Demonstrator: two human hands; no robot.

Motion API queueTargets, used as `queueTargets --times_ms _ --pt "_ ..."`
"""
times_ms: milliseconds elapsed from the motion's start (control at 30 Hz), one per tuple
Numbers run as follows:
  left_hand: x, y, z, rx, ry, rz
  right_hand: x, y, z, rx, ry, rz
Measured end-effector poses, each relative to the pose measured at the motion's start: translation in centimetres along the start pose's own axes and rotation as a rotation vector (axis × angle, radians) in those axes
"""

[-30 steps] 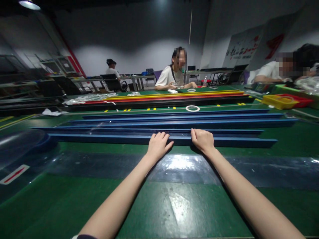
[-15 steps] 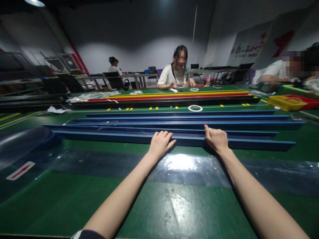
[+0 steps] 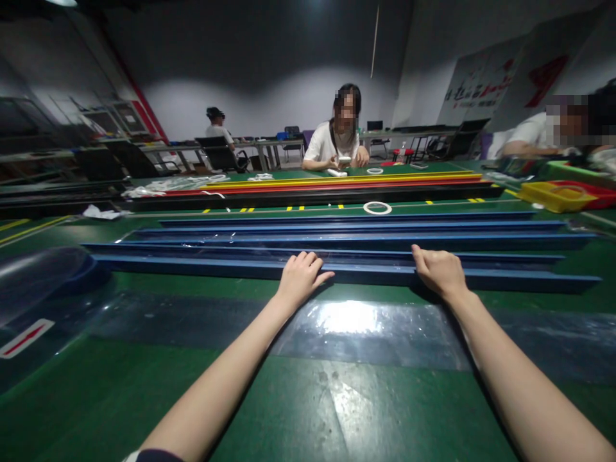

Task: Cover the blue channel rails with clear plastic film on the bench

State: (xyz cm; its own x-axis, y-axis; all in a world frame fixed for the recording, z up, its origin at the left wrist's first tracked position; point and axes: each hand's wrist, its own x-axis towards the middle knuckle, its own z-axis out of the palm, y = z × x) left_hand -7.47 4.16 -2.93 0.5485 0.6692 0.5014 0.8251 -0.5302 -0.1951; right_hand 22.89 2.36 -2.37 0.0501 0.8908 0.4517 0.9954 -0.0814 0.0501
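Across the green table (image 3: 158,391) lies a long blue channel strip (image 3: 370,276), the nearest of several. My left hand (image 3: 302,279) is on its near wall, with the fingers bent over the top edge and the thumb stretched along the front. Farther along, my right hand (image 3: 440,273) is wrapped over the same wall, knuckles up and thumb pointing away from me. The fingertips of both hands are partly hidden behind the edge. On my side of the strip, a clear plastic sheet (image 3: 192,321) lies flat under my forearms.
Behind, more blue strips (image 3: 433,240) lie side by side. A curved clear piece with a red arrow label (image 3: 27,338) is at left. Beyond are a white ring (image 3: 377,208), yellow and red strips (image 3: 337,183) and a yellow tray (image 3: 553,196). A person (image 3: 332,138) sits opposite.
My right hand has moved right, and the near strip has shifted right with it. My left hand sits slightly farther left, so my hands are wider apart. The person opposite has raised a handheld device.
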Motion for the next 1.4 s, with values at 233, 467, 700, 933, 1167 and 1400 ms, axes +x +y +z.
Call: queueTargets --times_ms 233,467,700,933,1167,1400 --pt "-0.4 0.3 0.3 -0.006 0.032 -0.01 0.0 0.2 -0.8 -0.006 -0.141 -0.113" --pt "-0.4 0.3 0.5 -0.003 -0.022 -0.025 -0.2 -0.3 -1.2 -0.017 -0.201 -0.144" --pt "-0.4 0.4 0.4 -0.038 -0.04 -0.041 -0.4 -0.2 -1.4 -0.019 -0.2 -0.143" --pt "-0.4 0.5 0.4 -0.008 -0.036 -0.033 -0.7 -0.8 -1.1 0.027 -0.085 -0.199" --pt "-0.4 0.4 0.5 -0.033 -0.031 -0.035 -0.9 -2.5 -0.7 0.111 -0.094 -0.216" --pt "-0.4 0.4 0.6 -0.046 -0.04 -0.045 -0.9 -2.5 -0.6 0.112 -0.092 -0.196"
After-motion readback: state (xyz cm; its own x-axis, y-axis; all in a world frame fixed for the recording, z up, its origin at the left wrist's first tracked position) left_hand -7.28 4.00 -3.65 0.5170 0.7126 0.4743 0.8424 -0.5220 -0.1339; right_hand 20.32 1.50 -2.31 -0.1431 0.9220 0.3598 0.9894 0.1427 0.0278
